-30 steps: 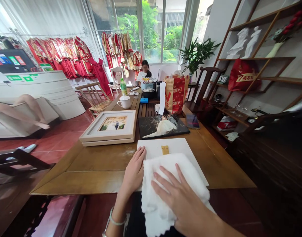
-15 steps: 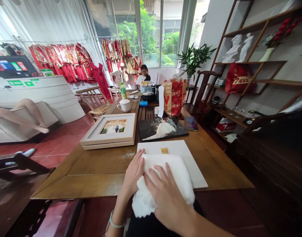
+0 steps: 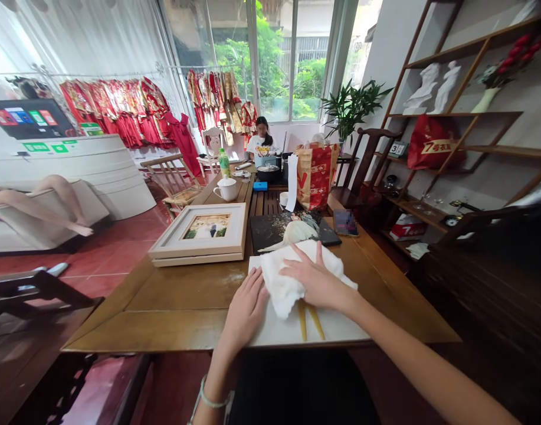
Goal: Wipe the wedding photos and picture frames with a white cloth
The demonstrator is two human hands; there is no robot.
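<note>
Right hand (image 3: 313,280) spread wide on cloth (image 3: 275,286); left hand (image 3: 247,306) flat at white board (image 3: 279,332).

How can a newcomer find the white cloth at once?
On the wooden table lies a white board at the near edge, the left hand on its left side. The cloth covers its far part, beneath the right hand; its rumpled, fluffy surface sets it apart from the smooth board.

Daylight enters the window (image 3: 312,68); the tiled floor (image 3: 115,245) is red; wooden shelves (image 3: 509,150) stand right.
</note>
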